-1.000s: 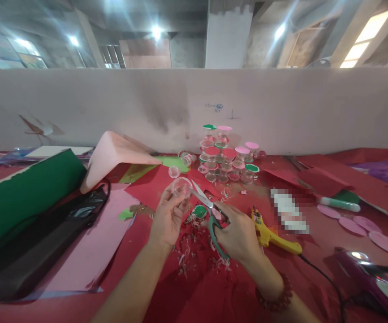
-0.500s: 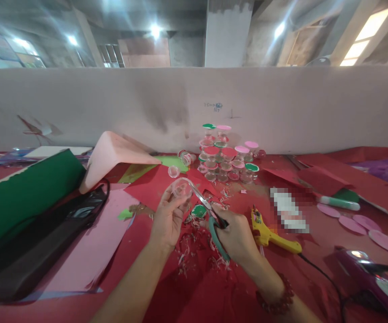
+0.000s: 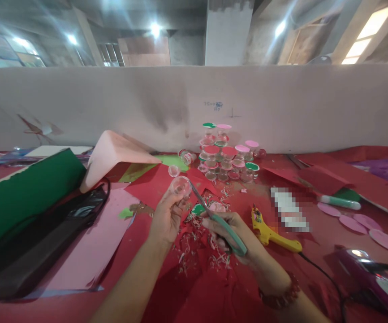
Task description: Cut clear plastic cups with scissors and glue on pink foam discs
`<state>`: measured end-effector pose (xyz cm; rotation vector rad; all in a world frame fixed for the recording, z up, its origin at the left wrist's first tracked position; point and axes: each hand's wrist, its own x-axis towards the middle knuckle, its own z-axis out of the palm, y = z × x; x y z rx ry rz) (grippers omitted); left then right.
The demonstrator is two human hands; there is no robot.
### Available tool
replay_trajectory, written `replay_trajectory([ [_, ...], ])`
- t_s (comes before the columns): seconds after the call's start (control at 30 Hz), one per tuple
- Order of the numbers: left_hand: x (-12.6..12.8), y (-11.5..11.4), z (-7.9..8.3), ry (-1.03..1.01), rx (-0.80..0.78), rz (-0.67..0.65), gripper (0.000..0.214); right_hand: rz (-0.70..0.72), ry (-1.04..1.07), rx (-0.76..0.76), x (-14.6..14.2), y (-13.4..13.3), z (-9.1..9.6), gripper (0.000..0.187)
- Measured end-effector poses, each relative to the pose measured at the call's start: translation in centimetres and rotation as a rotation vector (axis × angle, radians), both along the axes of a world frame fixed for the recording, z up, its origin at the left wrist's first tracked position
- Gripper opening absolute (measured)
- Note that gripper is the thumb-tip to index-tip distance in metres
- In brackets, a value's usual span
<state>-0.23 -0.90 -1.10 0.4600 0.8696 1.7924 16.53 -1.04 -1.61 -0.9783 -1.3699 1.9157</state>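
From the head view, with two hands in sight: grips one clear plastic cup [image 3: 181, 186] between thumb and fingers of the left hand [image 3: 167, 218]. Clasps one pair of green-handled scissors [image 3: 220, 220] in the right hand [image 3: 228, 229], blade tips up at the cup's rim; cannot tell whether touching it. Just beyond the left grip, has one small loose cup [image 3: 174, 171]. Farther out and right of that grip, shows one stack of disc-topped cups [image 3: 228, 153], too crowded to count, with one green and one pink disc highest. Right of the scissors grip, has one yellow glue gun [image 3: 271, 237], then four loose pink paper discs [image 3: 386, 241]. Below the blades, shows pale paper clippings [image 3: 219, 262], too tangled to count, and one green disc [image 3: 198, 210], partly covered. Hides most of the scissors' finger loops behind the right hand. Beyond the glue gun, blurs one whitish object [image 3: 290, 210] into pixels. At far right, cuts off one magenta appliance [image 3: 365, 280].
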Motion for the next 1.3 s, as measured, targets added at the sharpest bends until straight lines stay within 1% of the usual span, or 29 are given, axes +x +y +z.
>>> replay_trajectory([
  [0.1, 0.0, 0.0, 0.0, -0.019, -0.002, -0.014, 0.022, 0.031, 0.129, -0.091, 0.1, -0.3, 0.3, 0.032],
  [0.23, 0.0, -0.1, 0.1, -0.038, -0.014, -0.016, 0.02, 0.115, 0.245, -0.261, 0.5, -0.2, 0.5, 0.034],
  [0.3, 0.1, -0.1, 0.2, -0.038, -0.022, -0.013, 0.021, 0.129, 0.269, -0.283, 0.5, 0.0, 0.4, 0.035],
  [0.37, 0.2, -0.2, 0.4, -0.031, -0.026, -0.016, 0.024, 0.077, 0.237, -0.199, 0.4, 0.2, 0.3, 0.036],
  [0.43, 0.2, -0.2, 0.6, -0.032, -0.029, -0.015, 0.027, -0.013, 0.133, -0.027, 0.2, 0.3, 0.2, 0.034],
  [0.5, 0.2, -0.2, 0.6, -0.039, -0.022, -0.015, 0.031, -0.121, -0.058, 0.24, 0.1, 0.2, 0.2, 0.032],
  [0.6, 0.2, -0.2, 0.5, -0.037, 0.0, -0.025, 0.036, -0.327, -0.44, 0.697, 0.1, 0.1, 0.2, 0.036],
  [0.63, 0.1, -0.2, 0.5, -0.03, 0.006, -0.032, 0.037, -0.379, -0.552, 0.804, 0.1, 0.0, 0.1, 0.038],
  [0.7, 0.1, -0.2, 0.3, -0.017, 0.015, -0.04, 0.037, -0.436, -0.705, 0.922, 0.2, 0.1, -0.3, 0.039],
  [0.8, 0.1, -0.2, 0.1, -0.003, 0.025, -0.049, 0.034, -0.453, -0.784, 0.978, 0.4, 0.3, -1.0, 0.04],
  [0.93, 0.4, -0.2, 0.0, 0.016, 0.013, -0.04, 0.031, -0.398, -0.79, 0.997, 0.6, 0.6, -1.5, 0.042],
  [1.07, 0.6, -0.1, -0.2, 0.043, 0.025, -0.021, 0.024, -0.336, -0.806, 0.979, 0.7, 0.6, -1.5, 0.044],
  [1.13, 0.6, -0.1, -0.2, 0.044, 0.023, -0.014, 0.021, -0.312, -0.785, 0.953, 0.7, 0.5, -1.3, 0.039],
  [1.23, 0.6, -0.2, -0.1, 0.043, 0.015, -0.011, 0.021, -0.287, -0.727, 0.903, 0.7, 0.6, -1.2, 0.023],
  [1.3, 0.8, -0.4, 0.1, 0.037, 0.01, -0.028, 0.021, -0.29, -0.707, 0.87, 0.8, 0.9, -1.2, 0.017],
])
